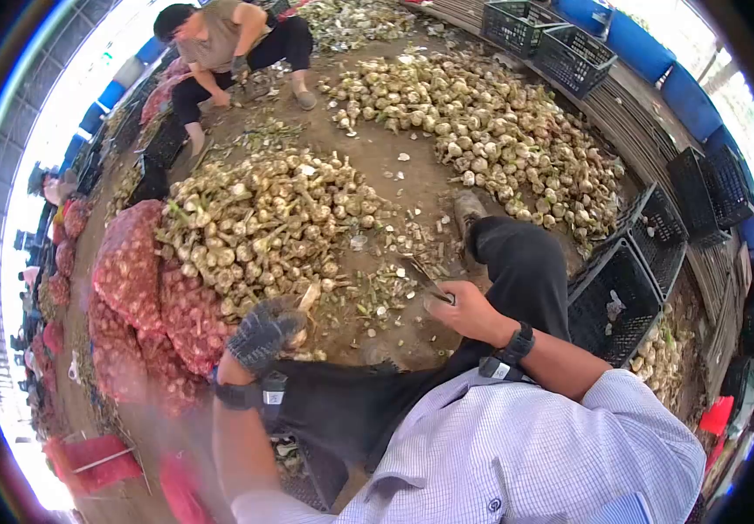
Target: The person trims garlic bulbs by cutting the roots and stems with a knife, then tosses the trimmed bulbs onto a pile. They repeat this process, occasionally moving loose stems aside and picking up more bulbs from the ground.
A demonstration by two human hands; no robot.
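My left hand [263, 335], in a dark grey glove, is closed around a garlic bulb with its stalk [309, 298] pointing up and away from me. The fingers partly hide the bulb. In my bare right hand [471, 311] I grip a knife [426, 279] by its handle, its blade slanting up to the left, apart from the garlic. Just beyond my left hand lies a big heap of garlic [263, 227] with stalks on. Cut stalk pieces [386, 293] litter the ground between my hands and that heap.
Full red mesh sacks [132, 262] stand at the left. Another garlic pile [491, 122] spreads at the upper right. Black plastic crates [617, 301] sit by my right leg. A person [220, 52] works bent over at the upper left. Blue barrels [691, 100] line the far right.
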